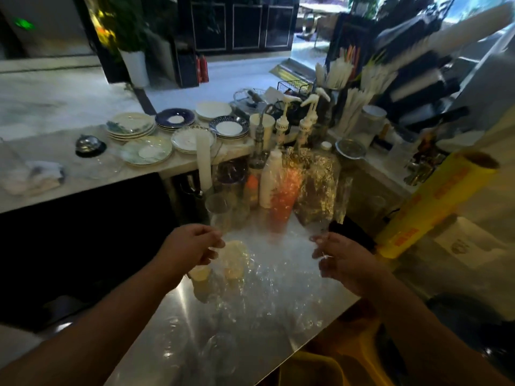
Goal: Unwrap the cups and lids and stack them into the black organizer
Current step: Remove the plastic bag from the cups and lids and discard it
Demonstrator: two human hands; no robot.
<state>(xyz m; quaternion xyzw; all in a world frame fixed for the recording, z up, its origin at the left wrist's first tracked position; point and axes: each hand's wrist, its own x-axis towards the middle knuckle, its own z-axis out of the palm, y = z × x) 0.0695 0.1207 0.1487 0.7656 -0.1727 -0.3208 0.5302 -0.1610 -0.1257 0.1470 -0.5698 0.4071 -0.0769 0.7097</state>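
Observation:
Both my hands hold a clear plastic wrapper [267, 246] stretched between them above the steel counter [250, 330]. My left hand [192, 243] pinches its left edge and my right hand [342, 260] pinches its right edge. The frame is blurred. A clear plastic cup [218, 211] stands just beyond my left hand. More clear cups or lids [172, 338] lie on the counter near me. The black organizer [423, 79] with angled tubes holding cup and lid stacks stands at the far right. A tall white sleeve of cups [204, 160] stands upright behind.
Bottles [271, 179] and syrup pumps [305, 126] crowd the counter's far end. Stacked plates [178, 129] and a call bell [90, 144] sit on the marble ledge at left. A yellow cling-film roll [429, 204] leans at right. Straw holders [342, 76] stand by the organizer.

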